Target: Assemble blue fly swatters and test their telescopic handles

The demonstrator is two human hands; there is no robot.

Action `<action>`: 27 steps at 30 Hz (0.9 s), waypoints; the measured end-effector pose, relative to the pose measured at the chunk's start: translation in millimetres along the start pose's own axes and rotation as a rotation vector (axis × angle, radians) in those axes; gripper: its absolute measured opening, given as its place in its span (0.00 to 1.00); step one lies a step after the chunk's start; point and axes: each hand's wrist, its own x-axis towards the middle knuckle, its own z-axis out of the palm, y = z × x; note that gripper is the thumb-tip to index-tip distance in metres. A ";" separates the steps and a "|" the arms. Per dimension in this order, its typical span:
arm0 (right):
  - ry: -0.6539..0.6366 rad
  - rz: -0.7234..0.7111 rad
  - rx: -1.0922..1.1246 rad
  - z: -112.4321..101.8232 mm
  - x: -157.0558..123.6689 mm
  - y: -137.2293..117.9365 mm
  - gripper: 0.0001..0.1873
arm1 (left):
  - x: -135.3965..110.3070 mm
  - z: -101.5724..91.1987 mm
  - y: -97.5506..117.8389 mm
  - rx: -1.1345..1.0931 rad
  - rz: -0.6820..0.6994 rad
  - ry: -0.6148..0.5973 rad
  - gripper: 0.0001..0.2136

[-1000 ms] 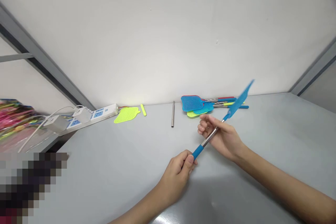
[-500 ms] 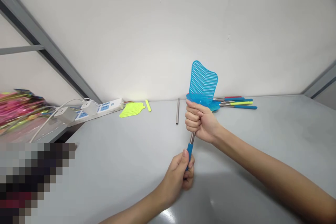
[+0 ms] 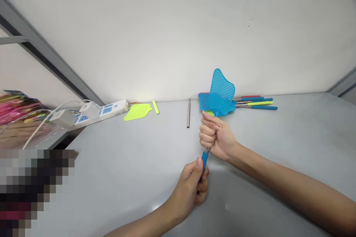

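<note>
I hold a blue fly swatter [image 3: 221, 92] upright above the grey table [image 3: 125, 163]. My right hand [image 3: 215, 137] is a fist wrapped round its metal shaft just under the mesh head. Lower down, my left hand [image 3: 191, 189] grips the blue handle end. Only a short piece of shaft shows between the two hands. Behind the head lies a pile of finished swatters [image 3: 250, 102] with blue, red and yellow handles, against the wall.
A bare metal rod [image 3: 188, 113], a loose yellow-green swatter head [image 3: 137, 111] and a small yellow handle sleeve [image 3: 155, 106] lie by the wall. A white power strip [image 3: 108, 110] with plugs and cables sits at the left; colourful packets [image 3: 16, 107] beyond it.
The swatter swung from slanting right to upright, my right hand closed into a fist round the shaft, and the two hands came nearer each other along it.
</note>
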 end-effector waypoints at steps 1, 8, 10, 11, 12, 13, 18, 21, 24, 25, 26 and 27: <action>0.018 -0.011 -0.010 0.5 0.1 -0.7 0.25 | 0.8 -0.1 2.1 0.002 -0.015 -0.006 0.21; 0.016 -0.223 -0.144 13.9 -4.2 -19.0 0.13 | 1.7 -5.3 21.6 -0.096 -0.098 -0.148 0.21; 0.022 -0.291 -0.212 19.1 -7.1 -28.1 0.18 | -1.1 -6.4 24.1 -0.155 -0.135 -0.255 0.20; 0.034 -0.306 -0.250 21.1 -8.4 -32.2 0.21 | -2.4 -6.6 24.5 -0.172 -0.146 -0.290 0.20; 0.047 -0.308 -0.280 22.4 -9.3 -35.5 0.23 | -3.4 -6.7 24.2 -0.174 -0.146 -0.306 0.20; 0.063 -0.298 -0.296 23.2 -9.9 -37.5 0.24 | -4.1 -6.6 23.6 -0.163 -0.138 -0.305 0.19; 0.199 -0.323 -0.162 22.4 -8.5 -27.9 0.24 | -4.5 -5.4 19.8 0.004 -0.088 -0.188 0.17; 0.291 -0.439 -0.113 24.8 -9.3 -16.4 0.24 | -4.8 -4.1 19.0 0.186 -0.009 -0.082 0.17; 0.333 -0.528 -0.099 29.5 -11.9 -10.8 0.26 | -5.4 -2.7 18.0 0.393 0.108 0.016 0.16; 0.335 -0.536 -0.096 30.7 -12.5 -10.3 0.26 | -5.6 -2.3 17.5 0.453 0.137 0.044 0.16; 0.335 -0.531 -0.096 31.4 -12.8 -10.3 0.26 | -5.7 -2.0 17.1 0.507 0.164 0.073 0.16; 0.335 -0.519 -0.097 31.6 -12.7 -10.5 0.27 | -5.8 -1.7 16.8 0.560 0.189 0.102 0.15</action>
